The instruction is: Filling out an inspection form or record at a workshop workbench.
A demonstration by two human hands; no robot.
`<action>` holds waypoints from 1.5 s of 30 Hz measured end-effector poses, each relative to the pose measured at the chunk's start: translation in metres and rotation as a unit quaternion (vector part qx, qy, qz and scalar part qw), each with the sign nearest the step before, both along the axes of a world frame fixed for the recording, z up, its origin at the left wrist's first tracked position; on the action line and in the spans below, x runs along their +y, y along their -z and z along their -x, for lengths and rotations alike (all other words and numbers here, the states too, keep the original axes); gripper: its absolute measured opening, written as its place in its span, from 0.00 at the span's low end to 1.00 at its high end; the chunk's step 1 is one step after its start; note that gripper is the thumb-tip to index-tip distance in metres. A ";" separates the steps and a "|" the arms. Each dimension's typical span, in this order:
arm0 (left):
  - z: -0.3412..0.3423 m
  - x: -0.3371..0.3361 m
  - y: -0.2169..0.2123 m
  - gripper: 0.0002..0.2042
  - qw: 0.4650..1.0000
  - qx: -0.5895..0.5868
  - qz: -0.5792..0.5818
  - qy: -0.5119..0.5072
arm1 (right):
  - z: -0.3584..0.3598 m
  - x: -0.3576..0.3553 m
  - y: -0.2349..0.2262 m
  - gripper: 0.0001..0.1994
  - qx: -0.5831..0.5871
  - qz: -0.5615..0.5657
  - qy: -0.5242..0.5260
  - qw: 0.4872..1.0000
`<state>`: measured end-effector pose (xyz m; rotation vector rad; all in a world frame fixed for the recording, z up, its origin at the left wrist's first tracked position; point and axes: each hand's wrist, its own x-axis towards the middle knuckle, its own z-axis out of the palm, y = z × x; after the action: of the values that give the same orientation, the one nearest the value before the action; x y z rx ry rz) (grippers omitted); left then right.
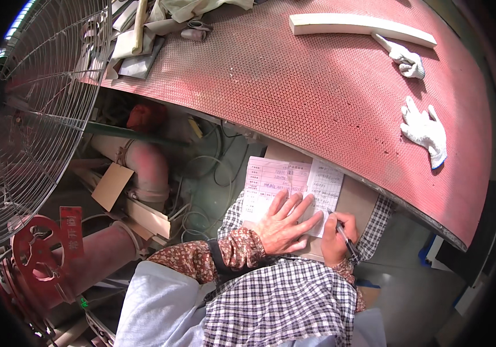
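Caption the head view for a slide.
Right hand holding a slim dark pen, left hand resting on pale printed paper.

wire-guarded fan [34,110] | red handwheel [34,250] | white gloves [426,132], white bar [358,26] on red tabletop [259,72]

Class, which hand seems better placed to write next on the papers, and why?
Probably the right hand: it grips a pen at the papers' edge, while the left hand lies spread on the papers.
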<state>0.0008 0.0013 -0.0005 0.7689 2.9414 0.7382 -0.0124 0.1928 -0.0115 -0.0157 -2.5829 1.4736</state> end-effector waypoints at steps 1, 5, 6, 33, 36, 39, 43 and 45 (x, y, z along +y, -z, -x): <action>0.001 -0.002 -0.002 0.37 1.000 -0.001 0.001 0.003 | 0.001 -0.002 -0.002 0.06 -0.003 0.001 0.000 1.000; 0.002 -0.001 -0.003 0.37 1.000 -0.014 -0.005 0.011 | -0.001 0.001 -0.003 0.06 -0.011 0.001 0.004 1.000; 0.002 -0.003 -0.003 0.37 1.000 -0.013 -0.005 0.009 | -0.001 -0.001 -0.003 0.06 -0.012 0.005 0.003 1.000; 0.001 -0.001 -0.003 0.36 1.000 0.002 -0.018 0.002 | 0.004 -0.005 -0.011 0.06 -0.015 -0.003 -0.008 1.000; 0.003 -0.002 -0.006 0.36 1.000 -0.012 -0.016 0.010 | 0.004 -0.004 -0.009 0.06 -0.005 -0.014 -0.011 1.000; 0.002 -0.001 -0.005 0.35 1.000 -0.001 -0.023 0.000 | 0.004 -0.005 -0.010 0.05 -0.008 -0.015 -0.010 1.000; 0.002 -0.001 -0.003 0.35 1.000 -0.001 -0.013 -0.001 | 0.003 -0.003 -0.008 0.05 -0.023 -0.015 -0.011 1.000; 0.002 -0.001 -0.002 0.35 1.000 0.001 -0.017 0.000 | 0.003 -0.003 -0.010 0.05 -0.028 -0.018 -0.012 0.999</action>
<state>-0.0012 0.0006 0.0016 0.7727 2.9390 0.7903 -0.0153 0.1898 -0.0017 -0.0208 -2.6613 1.4557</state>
